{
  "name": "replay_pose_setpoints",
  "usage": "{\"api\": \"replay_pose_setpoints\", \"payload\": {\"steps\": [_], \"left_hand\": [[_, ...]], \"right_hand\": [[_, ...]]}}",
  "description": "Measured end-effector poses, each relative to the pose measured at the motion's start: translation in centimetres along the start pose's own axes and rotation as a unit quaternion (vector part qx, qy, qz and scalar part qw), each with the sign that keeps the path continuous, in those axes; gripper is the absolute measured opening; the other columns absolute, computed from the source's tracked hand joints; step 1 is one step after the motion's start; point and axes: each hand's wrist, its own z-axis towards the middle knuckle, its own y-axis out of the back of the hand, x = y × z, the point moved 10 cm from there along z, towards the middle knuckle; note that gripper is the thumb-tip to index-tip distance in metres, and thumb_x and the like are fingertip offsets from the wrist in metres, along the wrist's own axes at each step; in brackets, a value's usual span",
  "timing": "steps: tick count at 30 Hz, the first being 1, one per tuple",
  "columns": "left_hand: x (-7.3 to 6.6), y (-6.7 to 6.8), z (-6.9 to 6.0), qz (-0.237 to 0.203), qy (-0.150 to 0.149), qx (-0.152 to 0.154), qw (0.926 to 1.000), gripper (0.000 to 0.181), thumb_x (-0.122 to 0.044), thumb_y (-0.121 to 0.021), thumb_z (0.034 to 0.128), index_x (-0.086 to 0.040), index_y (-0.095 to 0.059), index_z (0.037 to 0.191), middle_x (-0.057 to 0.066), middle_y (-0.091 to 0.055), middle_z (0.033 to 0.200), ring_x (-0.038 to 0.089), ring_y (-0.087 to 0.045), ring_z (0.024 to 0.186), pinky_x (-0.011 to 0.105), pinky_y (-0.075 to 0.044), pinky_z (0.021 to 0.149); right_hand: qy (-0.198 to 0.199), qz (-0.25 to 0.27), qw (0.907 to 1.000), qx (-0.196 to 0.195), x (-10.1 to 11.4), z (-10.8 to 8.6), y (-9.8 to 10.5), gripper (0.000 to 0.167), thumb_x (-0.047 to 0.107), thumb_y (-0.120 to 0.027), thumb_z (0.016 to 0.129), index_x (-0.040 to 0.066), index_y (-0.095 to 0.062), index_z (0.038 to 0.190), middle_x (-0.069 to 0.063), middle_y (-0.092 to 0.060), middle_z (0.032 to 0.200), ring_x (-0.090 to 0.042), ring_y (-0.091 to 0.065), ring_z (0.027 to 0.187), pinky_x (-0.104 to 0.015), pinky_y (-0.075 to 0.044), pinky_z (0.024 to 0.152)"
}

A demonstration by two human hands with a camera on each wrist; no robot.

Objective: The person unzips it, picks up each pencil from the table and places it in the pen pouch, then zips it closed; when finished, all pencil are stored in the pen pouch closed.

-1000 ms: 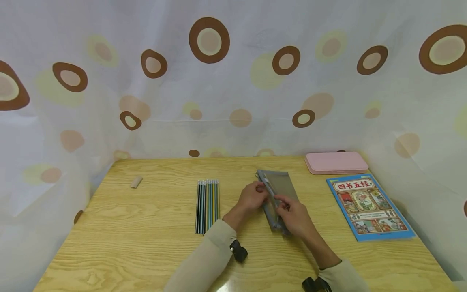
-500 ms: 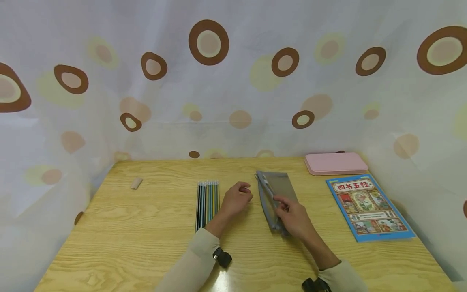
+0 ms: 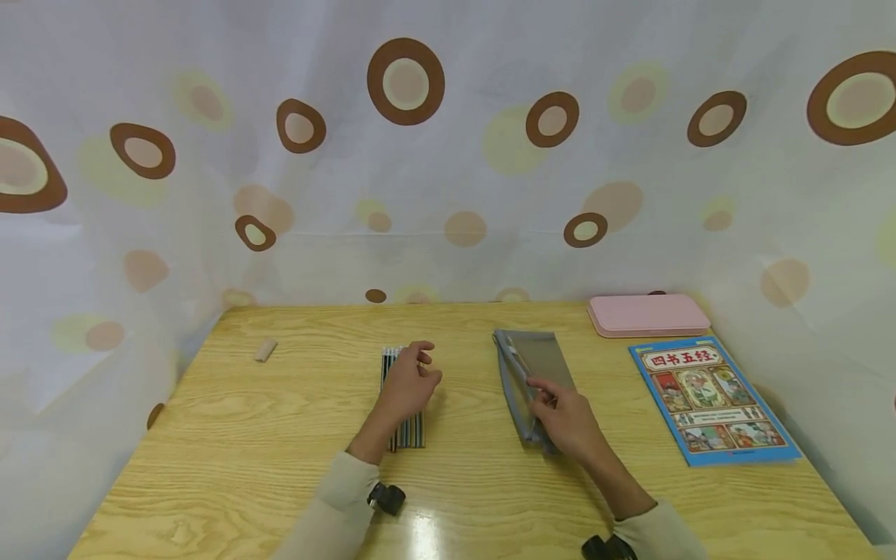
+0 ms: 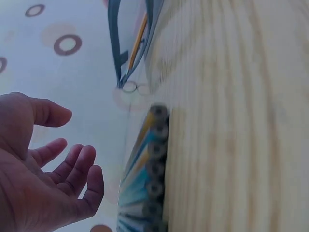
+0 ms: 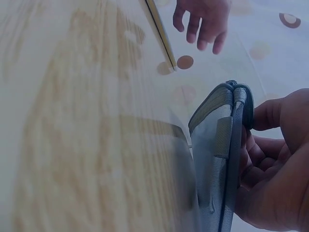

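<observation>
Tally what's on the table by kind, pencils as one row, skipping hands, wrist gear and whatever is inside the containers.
Row of pencils: 1 (partly hidden behind the left hand in the head view)
Grey pouch: 1
Pink case: 1
Book: 1
Small beige block: 1
Total: 5

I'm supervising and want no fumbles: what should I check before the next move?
1. Slim black-, blue- and yellow-striped pencils lying side by side: ok.
2. Bare left hand free: ok, holds nothing.
3. Left hand touching the pencils: not ok, hangs above them, apart.
4. Bare right hand steadying the flat, translucent grey pouch: ok, grips its edge.
5. Pouch mouth parted: ok, edges look spread in the left wrist view.
6. Room inside for every pencil: cannot tell.
</observation>
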Motion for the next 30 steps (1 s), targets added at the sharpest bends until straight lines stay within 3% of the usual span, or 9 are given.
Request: {"api": "replay_pose_setpoints", "payload": {"steps": [9, 14, 23, 30], "left_hand": [[2.2, 3.6, -0.5, 0.063, 0.019, -0.047, 0.9967, 0.044, -0.013, -0.059, 0.0896, -0.009, -0.051, 0.133, 0.011, -0.055, 0.111, 0.019, -0.058, 0.093, 0.031, -0.049, 0.072], [3.4, 5.0, -0.7, 0.121, 0.032, -0.054, 0.9907, 0.039, -0.012, -0.057, 0.0876, -0.008, -0.057, 0.127, 0.009, -0.057, 0.104, 0.019, -0.054, 0.086, 0.032, -0.046, 0.071], [5.0, 5.9, -1.0, 0.212, 0.060, -0.052, 0.9740, 0.026, -0.012, -0.057, 0.0851, -0.006, -0.062, 0.110, 0.009, -0.062, 0.094, 0.018, -0.055, 0.073, 0.030, -0.043, 0.060], [5.2, 6.1, -1.4, 0.220, 0.065, -0.051, 0.9720, 0.032, -0.008, -0.055, 0.0824, -0.004, -0.062, 0.113, 0.010, -0.060, 0.092, 0.018, -0.051, 0.065, 0.028, -0.038, 0.053]], "right_hand": [[0.006, 0.007, 1.0000, -0.001, 0.2, 0.0, 0.1, 0.040, 0.011, -0.054, 0.093, 0.005, -0.058, 0.132, -0.004, -0.059, 0.087, -0.005, -0.038, 0.052, -0.022, -0.034, 0.046], [0.006, 0.001, 1.0000, 0.000, 0.0, 0.0, 0.0, 0.041, 0.012, -0.054, 0.092, 0.005, -0.058, 0.132, -0.005, -0.060, 0.090, -0.007, -0.041, 0.056, -0.023, -0.036, 0.048], [0.005, -0.007, 1.0000, -0.002, 0.0, -0.1, -0.1, 0.040, 0.012, -0.054, 0.093, 0.006, -0.057, 0.133, -0.005, -0.060, 0.092, -0.009, -0.045, 0.061, -0.023, -0.039, 0.050], [0.003, -0.011, 0.9999, -0.004, -0.1, -0.1, -0.1, 0.040, 0.013, -0.054, 0.093, 0.007, -0.057, 0.133, -0.005, -0.061, 0.092, -0.010, -0.047, 0.062, -0.023, -0.040, 0.051]]}}
